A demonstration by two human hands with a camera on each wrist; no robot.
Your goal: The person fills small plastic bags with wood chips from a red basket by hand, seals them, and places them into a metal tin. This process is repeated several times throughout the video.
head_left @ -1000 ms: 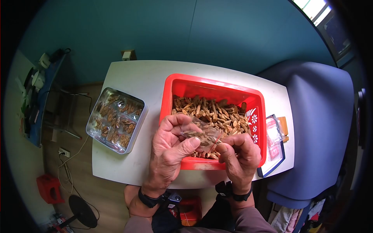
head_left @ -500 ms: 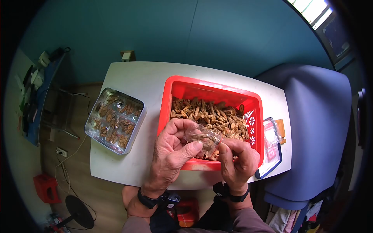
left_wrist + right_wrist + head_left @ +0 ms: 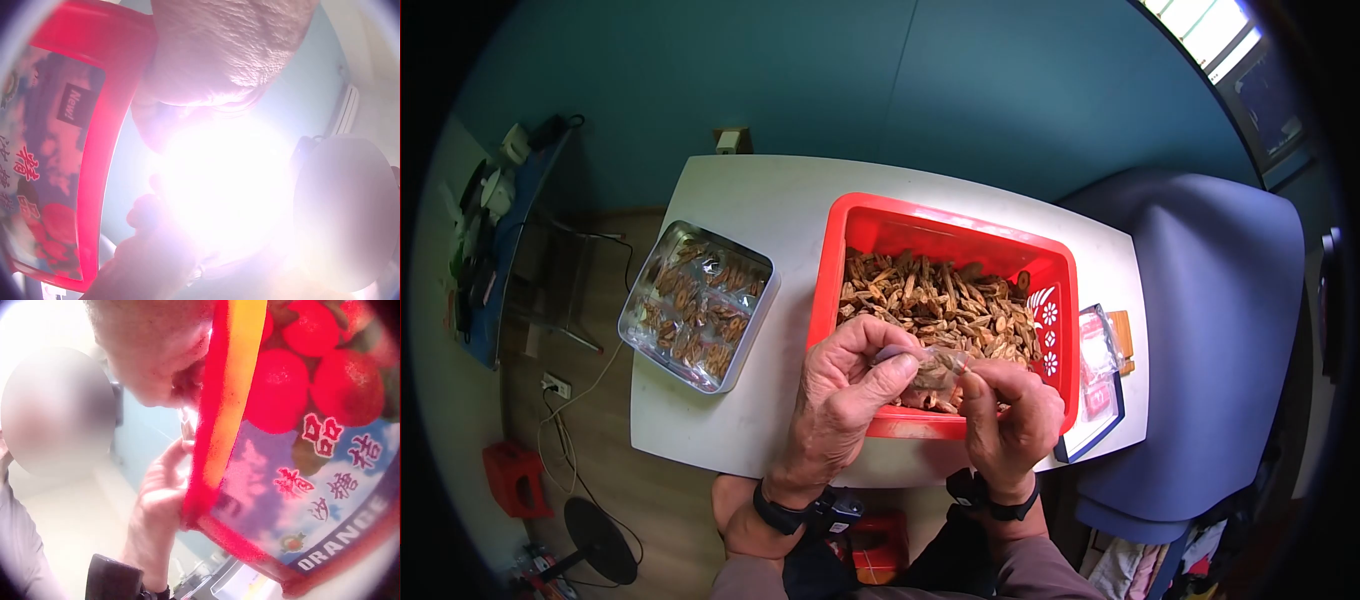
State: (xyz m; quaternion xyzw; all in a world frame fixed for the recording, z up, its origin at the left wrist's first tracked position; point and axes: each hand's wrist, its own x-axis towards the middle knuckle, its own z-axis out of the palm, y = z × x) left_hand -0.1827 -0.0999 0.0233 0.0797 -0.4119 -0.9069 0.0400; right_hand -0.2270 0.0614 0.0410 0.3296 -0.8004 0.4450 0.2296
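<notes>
Over the near edge of a red plastic basket [image 3: 945, 428], both hands hold a small clear zip bag [image 3: 940, 368] with brown dried slices inside. My left hand [image 3: 837, 408] pinches its left end between thumb and fingers. At the other end, by the red-lined edge, my right hand [image 3: 1018, 420] pinches with thumb and forefinger. Below them, the basket holds many brown dried root-like slices [image 3: 950, 300]. In the left wrist view, strong glare hides the bag beside my left hand [image 3: 228, 53]. In the right wrist view, the basket rim and my right hand [image 3: 147, 347] mostly hide it.
At the left of the white table [image 3: 730, 435] stands a metal tin [image 3: 745, 345] with several filled bags. Right of the basket lie a dark-edged tray [image 3: 1095, 432] with red-and-clear packets and a wooden piece [image 3: 1122, 340]. A blue-grey padded chair [image 3: 1200, 370] stands at the right edge.
The bag, spread flatter between the hands a second ago, is now bunched smaller. The left fingers have closed in over its left end. Both hands stay over the basket's near edge.
</notes>
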